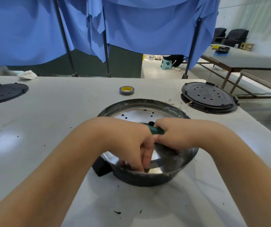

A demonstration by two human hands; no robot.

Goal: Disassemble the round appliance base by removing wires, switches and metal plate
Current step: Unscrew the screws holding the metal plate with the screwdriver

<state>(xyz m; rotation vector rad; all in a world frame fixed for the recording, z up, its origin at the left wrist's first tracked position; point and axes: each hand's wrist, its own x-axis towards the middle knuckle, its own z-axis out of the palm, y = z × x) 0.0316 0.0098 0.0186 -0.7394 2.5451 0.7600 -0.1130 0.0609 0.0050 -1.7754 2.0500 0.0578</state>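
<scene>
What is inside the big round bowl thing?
Inside the round base: a shiny metal plate with small holes, both hands, left hand, right hand, and a green-handled tool. The hands hide what they're working on.

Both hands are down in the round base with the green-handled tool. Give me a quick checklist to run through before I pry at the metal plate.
1. Tool gripped: ok. The right hand closes on the green-handled tool.
2. Tool tip seated: cannot tell, hidden behind the hands.
3. Round base steadied: ok. The left hand reaches inside it, fingers at the near wall.
4. Base flat on the table: ok.
5. Wires and switches out: cannot tell, hands cover the middle.
6. Metal plate still in: ok, visible at the far side.
</scene>
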